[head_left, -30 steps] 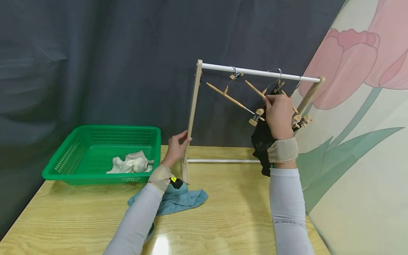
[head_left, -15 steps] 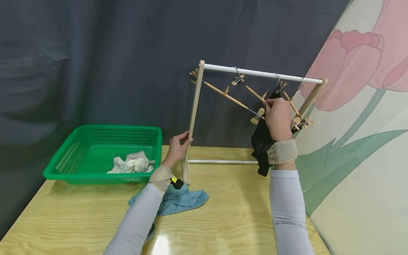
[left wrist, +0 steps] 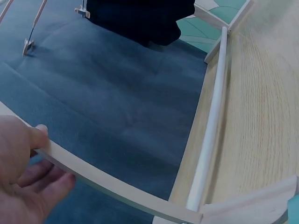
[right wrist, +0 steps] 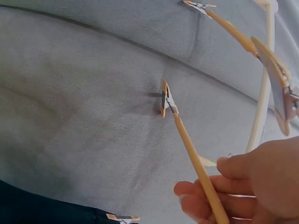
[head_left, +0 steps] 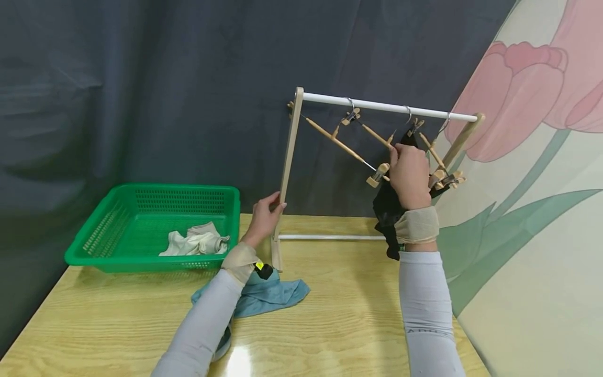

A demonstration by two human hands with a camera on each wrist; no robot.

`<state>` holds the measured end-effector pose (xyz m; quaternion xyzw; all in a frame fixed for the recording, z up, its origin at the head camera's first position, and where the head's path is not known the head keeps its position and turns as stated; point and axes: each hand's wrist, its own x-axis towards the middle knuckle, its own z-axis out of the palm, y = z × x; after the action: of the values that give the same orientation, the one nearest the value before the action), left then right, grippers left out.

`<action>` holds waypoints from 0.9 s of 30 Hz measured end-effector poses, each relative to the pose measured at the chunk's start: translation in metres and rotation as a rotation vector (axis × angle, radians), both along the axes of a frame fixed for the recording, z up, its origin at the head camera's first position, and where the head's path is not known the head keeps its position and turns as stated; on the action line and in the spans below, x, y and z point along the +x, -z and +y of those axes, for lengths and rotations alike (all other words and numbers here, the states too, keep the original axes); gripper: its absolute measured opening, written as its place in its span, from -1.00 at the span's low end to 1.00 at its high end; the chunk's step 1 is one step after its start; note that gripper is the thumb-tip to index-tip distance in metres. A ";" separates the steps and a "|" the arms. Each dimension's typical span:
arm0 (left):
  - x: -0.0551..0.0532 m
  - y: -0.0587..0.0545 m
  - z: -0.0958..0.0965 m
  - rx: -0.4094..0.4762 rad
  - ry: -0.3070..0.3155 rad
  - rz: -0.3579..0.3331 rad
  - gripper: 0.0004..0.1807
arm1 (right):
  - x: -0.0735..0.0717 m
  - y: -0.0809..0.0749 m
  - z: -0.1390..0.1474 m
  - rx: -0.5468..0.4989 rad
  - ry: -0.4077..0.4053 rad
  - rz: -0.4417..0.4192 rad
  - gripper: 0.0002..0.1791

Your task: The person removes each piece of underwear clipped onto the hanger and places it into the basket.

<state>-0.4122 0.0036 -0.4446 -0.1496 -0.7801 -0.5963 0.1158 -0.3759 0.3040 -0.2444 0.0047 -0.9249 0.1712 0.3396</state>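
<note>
My left hand [head_left: 265, 219] grips the left wooden post [head_left: 289, 152] of a small garment rack, thumb on one side and fingers on the other. At the rack's right half, my right hand [head_left: 411, 175] pinches the wooden bar of a clip hanger [head_left: 375, 133]; in the right wrist view this bar [right wrist: 194, 154] runs between thumb and fingers. The hanger's hook is over the white top rod [head_left: 377, 105]. Black cloth [head_left: 388, 207] hangs behind the right hand, partly hidden by it. Another clip hanger [head_left: 335, 140] hangs bare to the left.
A green basket [head_left: 151, 264] with white cloth [head_left: 195, 241] inside stands at the left. Blue cloth [head_left: 278, 297] lies on the table [head_left: 348, 324] under the left forearm. A further clip hanger [head_left: 433, 152] hangs near the right post. A painted wall [head_left: 532, 157] borders the right side.
The hook of the held hanger has turned a little on the rod, and the bare hanger sways slightly. Both hands keep nearly the same places and grips.
</note>
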 end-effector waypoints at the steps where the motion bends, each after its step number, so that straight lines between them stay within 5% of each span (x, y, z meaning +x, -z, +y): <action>1: 0.001 -0.002 0.000 -0.011 -0.007 -0.001 -0.44 | 0.000 0.000 0.000 -0.002 -0.021 0.013 -0.55; 9: 0.018 -0.014 -0.011 -0.140 -0.101 0.074 -0.49 | 0.013 0.000 -0.006 -0.073 -0.151 0.182 -0.52; 16: 0.051 -0.023 -0.036 -0.237 -0.050 0.152 -0.58 | 0.054 0.024 -0.024 -0.106 -0.309 0.547 -0.64; 19: 0.062 -0.024 -0.052 -0.292 -0.034 0.190 -0.59 | 0.073 0.041 -0.033 -0.088 -0.401 0.592 -0.67; 23: 0.071 -0.021 -0.079 -0.355 -0.074 0.247 -0.59 | 0.092 0.073 -0.047 -0.038 -0.470 0.444 -0.72; 27: 0.074 -0.020 -0.105 -0.417 -0.156 0.300 -0.57 | 0.110 0.121 -0.076 -0.042 -0.488 -0.015 -0.60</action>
<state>-0.3378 -0.1014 -0.4249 -0.1965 -0.8695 -0.3831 0.2422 -0.2656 0.2277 -0.3656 0.2195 -0.8951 0.2675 0.2813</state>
